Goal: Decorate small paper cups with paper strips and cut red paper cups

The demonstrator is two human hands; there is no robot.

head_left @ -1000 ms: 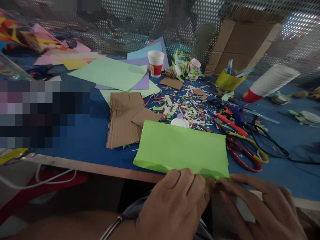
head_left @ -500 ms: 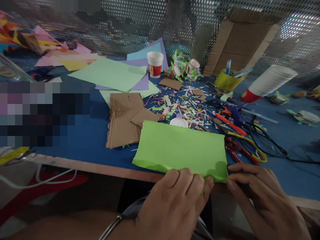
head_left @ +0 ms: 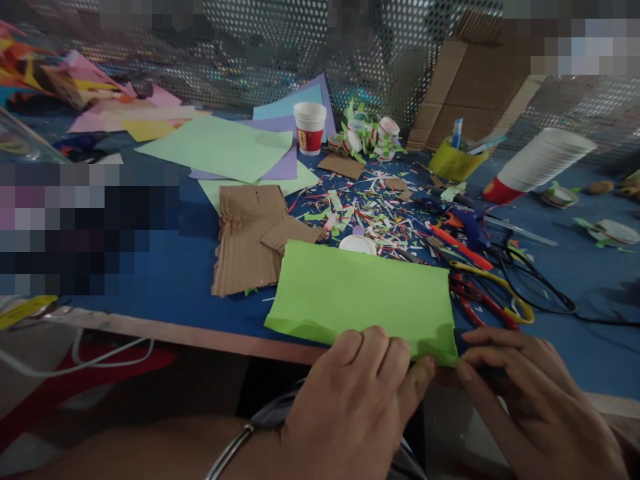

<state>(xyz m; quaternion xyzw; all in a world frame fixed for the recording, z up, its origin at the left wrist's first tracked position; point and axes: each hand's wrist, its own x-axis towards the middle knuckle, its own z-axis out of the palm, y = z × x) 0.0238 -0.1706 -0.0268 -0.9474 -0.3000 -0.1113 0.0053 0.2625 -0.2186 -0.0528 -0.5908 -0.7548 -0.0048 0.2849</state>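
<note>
At the far left of the blue surface (head_left: pixel 165 287), a heap of coloured papers (head_left: pixel 75 80) is lying against the mesh wall. Right of it, a pale green page (head_left: pixel 220 143) is resting over purple and blue ones. Nearer to you, a torn piece of cardboard (head_left: pixel 250 237) is lying flat, its right side just touching the far left corner of the green sheet (head_left: pixel 360 297). A red and white paper cup (head_left: pixel 311 127) is standing upright behind it, on the far side of the pages. Paper scraps (head_left: pixel 370 207) are littering the middle of the surface, and a white lid (head_left: pixel 358 244) is sitting just past the sheet's far edge.

The green sheet is lying at the near edge of the surface, straight in front of you, with its near border hanging slightly over the wooden rim. Your left hand (head_left: pixel 355 407), with a metal bangle (head_left: pixel 230 450) at the wrist, is curling its fingers over that near border and closing on it, the thumb reaching toward the near right corner. Your right hand (head_left: pixel 530 400) is meeting it there: its fingers are pinching that same corner, so both hands are gripping the sheet side by side, almost touching.

Just right of the sheet, red and yellow scissors (head_left: pixel 493 300) are lying beside a black cable (head_left: pixel 540 280). Farther back, a yellow-green holder (head_left: pixel 453 163) is standing in front of a leaning cardboard panel (head_left: pixel 475 87), and a stack of white cups (head_left: pixel 540 163) is lying on its side at the far right.
</note>
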